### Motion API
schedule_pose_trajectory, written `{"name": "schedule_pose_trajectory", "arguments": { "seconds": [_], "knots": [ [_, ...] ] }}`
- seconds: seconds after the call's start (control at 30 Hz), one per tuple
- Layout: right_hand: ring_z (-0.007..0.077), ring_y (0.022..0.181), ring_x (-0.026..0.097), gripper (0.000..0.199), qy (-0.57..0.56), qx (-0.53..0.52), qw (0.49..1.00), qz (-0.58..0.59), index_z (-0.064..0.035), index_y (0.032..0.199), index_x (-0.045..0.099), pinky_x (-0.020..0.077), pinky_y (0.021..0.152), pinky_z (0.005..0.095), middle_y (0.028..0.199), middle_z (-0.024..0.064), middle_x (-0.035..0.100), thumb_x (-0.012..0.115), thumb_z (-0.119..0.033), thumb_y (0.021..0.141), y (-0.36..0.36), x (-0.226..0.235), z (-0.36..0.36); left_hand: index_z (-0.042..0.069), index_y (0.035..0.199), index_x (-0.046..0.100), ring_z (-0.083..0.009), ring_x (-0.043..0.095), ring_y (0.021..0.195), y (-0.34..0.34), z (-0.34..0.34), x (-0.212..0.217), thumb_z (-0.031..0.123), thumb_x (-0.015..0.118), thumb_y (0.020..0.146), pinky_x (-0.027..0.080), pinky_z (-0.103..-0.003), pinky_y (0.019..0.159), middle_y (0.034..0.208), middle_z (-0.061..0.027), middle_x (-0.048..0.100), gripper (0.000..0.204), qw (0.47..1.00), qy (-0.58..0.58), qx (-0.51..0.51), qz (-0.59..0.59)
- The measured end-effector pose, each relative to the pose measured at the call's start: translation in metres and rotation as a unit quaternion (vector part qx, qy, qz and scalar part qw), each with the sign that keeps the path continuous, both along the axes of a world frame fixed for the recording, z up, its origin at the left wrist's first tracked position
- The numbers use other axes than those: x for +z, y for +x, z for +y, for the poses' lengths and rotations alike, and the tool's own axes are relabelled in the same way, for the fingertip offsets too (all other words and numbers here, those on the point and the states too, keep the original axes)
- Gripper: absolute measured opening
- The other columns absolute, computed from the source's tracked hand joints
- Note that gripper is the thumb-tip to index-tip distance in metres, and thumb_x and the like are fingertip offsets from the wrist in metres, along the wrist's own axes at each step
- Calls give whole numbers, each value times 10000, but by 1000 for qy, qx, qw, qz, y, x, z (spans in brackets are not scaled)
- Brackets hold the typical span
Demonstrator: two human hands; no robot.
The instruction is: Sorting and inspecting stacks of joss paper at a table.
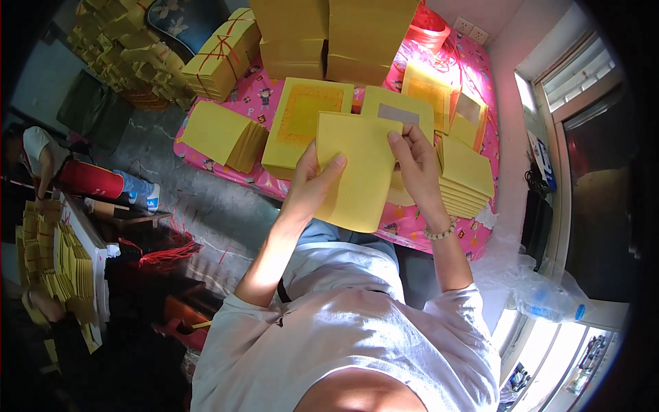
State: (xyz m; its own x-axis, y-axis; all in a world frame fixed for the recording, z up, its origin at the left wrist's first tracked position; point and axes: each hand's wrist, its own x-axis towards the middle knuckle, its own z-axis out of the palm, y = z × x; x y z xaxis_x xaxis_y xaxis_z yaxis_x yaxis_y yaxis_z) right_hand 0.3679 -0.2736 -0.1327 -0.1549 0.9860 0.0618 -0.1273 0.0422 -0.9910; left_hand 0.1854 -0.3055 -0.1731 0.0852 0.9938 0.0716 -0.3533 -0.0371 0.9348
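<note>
Between my two hands I hold a yellow paper sheet (pixel 357 178) above the near edge of the table; whether it is one sheet or a few layers I cannot tell. My left hand (pixel 314 180) grips its left edge, thumb on top. The upper right corner is pinched in my right hand (pixel 415 159), which has a bead bracelet at the wrist. Behind the sheet lie a yellow stack with an orange printed square (pixel 310 113) and another with a greyish square (pixel 401 114). Fanned yellow stacks lie to the left (pixel 218 134) and right (pixel 467 178).
The table wears a pink patterned cloth (pixel 199 161). Tall yellow stacks (pixel 292 31), a red-tied bundle (pixel 223 55) and a red basket (pixel 429 31) stand at the back. To the left, another person (pixel 44 154) is near a side table of yellow bundles (pixel 68 257). Red cords (pixel 168 248) lie on the floor.
</note>
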Motion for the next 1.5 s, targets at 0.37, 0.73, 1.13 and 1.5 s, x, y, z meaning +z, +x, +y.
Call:
{"name": "schedule_pose_trajectory", "arguments": {
  "seconds": [0.37, 0.73, 1.13, 1.5],
  "knots": [
    [64, 779, 617, 272, -5, 97, 990, -101, 64, 1084, 618, 513, 642, 227, 900, 57, 678, 608, -159, 929, -11, -12, -3, 16, 1269, 490, -117, 574, 1063, -22, 17, -4, 123, 583, 933, 466, -275, 903, 1177, -65, 606, 365, 997, -58, -20, -42],
    [49, 634, 602, 311, -97, 138, 973, -155, 24, 979, 669, 470, 539, 193, 751, 29, 665, 619, -278, 923, -23, -14, 18, 16, 1230, 534, -147, 605, 1040, -37, 42, -5, 135, 582, 937, 490, -287, 875, 1146, -76, 632, 320, 987, -149, -22, -55],
    [68, 694, 616, 282, -123, 211, 967, -78, 46, 1015, 651, 517, 585, 209, 843, 38, 673, 640, -219, 920, -26, -12, 12, 6, 1247, 491, -140, 599, 1024, -41, 42, -4, 93, 563, 933, 484, -285, 875, 1143, -84, 625, 334, 998, -14, 54, -6],
    [43, 648, 583, 247, -130, 230, 946, -190, 21, 993, 651, 493, 555, 180, 812, 24, 656, 645, -214, 916, -37, -22, 7, -1, 1239, 455, -116, 581, 1009, -51, 20, 2, 51, 528, 940, 479, -267, 856, 1131, -82, 600, 312, 982, 34, 183, -21]
  ]
}}
